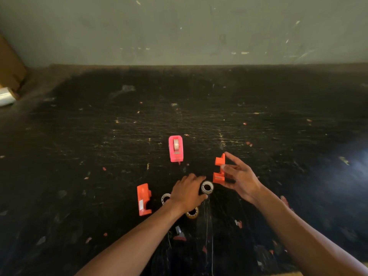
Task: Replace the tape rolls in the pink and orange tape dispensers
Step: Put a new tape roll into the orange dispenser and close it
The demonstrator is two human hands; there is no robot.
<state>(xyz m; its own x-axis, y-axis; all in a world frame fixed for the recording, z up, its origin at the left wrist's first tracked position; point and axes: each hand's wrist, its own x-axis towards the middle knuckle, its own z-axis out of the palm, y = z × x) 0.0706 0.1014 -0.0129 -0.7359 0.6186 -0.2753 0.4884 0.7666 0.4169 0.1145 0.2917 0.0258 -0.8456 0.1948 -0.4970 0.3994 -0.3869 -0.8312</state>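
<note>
Amber roll: yellowish tape roll (192,213), nearest, flat on scuffed black tabletop (99,196), partly hidden under left wrist.
White core: pale ring w/ holes (165,197), just left of left wrist; looks like spent core, not certain.
Orange shell, left: orange plastic dispenser half (143,199) on its side, well clear of both hands; no roll inside.
Left hand: left hand (189,193) palm down, fingers curled round clear tape roll w/ white core (207,187); closed on it, roll at or barely off tabletop.
Roll handling: light, stiff ring; smooth outer wrap probably slippery; pinch across rim or hook finger thru core hole; keep off sticky loose end.
Right hand: right hand (241,180) lifted, thumb + fingers pinching orange plastic dispenser body (219,169) at its right side, open cavity facing left twd roll.
Dispenser handling: hollow hard plastic, light, rigid; hold by side walls, away from cutter teeth at front; cutter edge not clearly visible here.
Pink unit: pink plastic tape dispenser (175,149) farther back, upright, roll seated; looks done.
Step, as judged: new roll abt to go into orange body.
</note>
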